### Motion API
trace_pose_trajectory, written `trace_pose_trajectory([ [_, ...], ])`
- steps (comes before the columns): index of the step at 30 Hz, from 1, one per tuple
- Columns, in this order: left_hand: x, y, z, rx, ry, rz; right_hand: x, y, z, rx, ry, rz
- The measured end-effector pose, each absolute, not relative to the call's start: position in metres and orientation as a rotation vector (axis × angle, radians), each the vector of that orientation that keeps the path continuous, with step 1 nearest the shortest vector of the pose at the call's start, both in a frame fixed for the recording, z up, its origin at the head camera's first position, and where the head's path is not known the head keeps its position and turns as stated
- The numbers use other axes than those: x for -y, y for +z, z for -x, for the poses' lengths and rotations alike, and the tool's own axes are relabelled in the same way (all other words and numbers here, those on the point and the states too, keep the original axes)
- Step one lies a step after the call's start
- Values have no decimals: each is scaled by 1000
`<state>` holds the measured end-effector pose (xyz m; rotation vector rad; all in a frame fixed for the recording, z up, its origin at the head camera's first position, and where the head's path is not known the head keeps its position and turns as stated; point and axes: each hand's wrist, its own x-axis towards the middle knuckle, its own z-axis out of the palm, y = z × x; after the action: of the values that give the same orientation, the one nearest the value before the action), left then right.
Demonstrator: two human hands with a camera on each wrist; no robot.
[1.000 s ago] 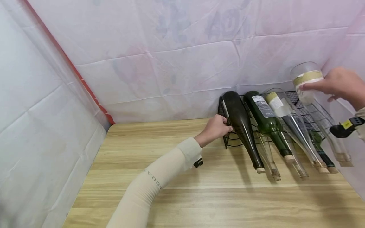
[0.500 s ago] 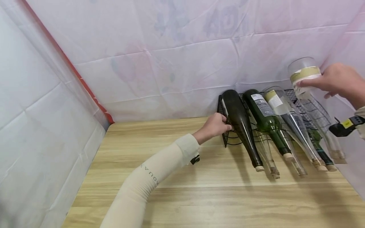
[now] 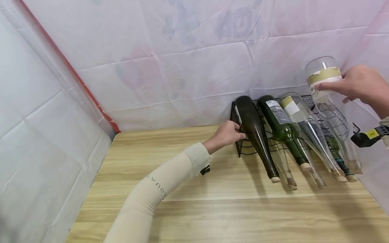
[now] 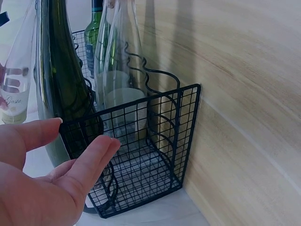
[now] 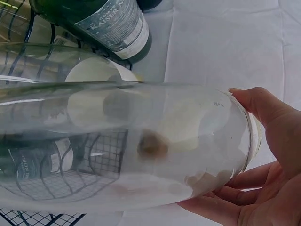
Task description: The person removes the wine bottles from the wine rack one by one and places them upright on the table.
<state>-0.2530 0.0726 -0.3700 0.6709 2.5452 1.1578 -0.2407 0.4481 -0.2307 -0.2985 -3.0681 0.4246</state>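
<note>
My right hand (image 3: 361, 84) grips a clear glass bottle (image 3: 322, 72) around its pale label near the base. That bottle is tilted, base up and corked neck down toward the front, above the right end of a black wire wine rack (image 4: 141, 155). In the right wrist view, the thumb and fingers wrap the bottle's (image 5: 197, 136) base end. My left hand (image 3: 226, 133) holds the rack's left end panel, with the thumb at its top corner and straighter fingers (image 4: 89, 162) along its outside. A dark bottle (image 3: 250, 116) lies in the rack beside this hand.
On the upper tier lie a green bottle (image 3: 279, 118) and another clear bottle (image 3: 299, 109). Below them are more corked bottles, including a green one (image 3: 334, 148). The rack stands on a wooden table (image 3: 182, 209) against a white cloth wall (image 3: 182, 84).
My right hand has raised the clear bottle's base slightly, and its corked neck has swung a little left. My left hand keeps its hold on the rack.
</note>
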Motion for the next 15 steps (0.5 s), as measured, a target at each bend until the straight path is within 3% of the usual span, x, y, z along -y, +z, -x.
trace_pose_trajectory([
  [15,-68,-365,247,-2658,1107,-679,-437,-220,242,3031,476,331],
])
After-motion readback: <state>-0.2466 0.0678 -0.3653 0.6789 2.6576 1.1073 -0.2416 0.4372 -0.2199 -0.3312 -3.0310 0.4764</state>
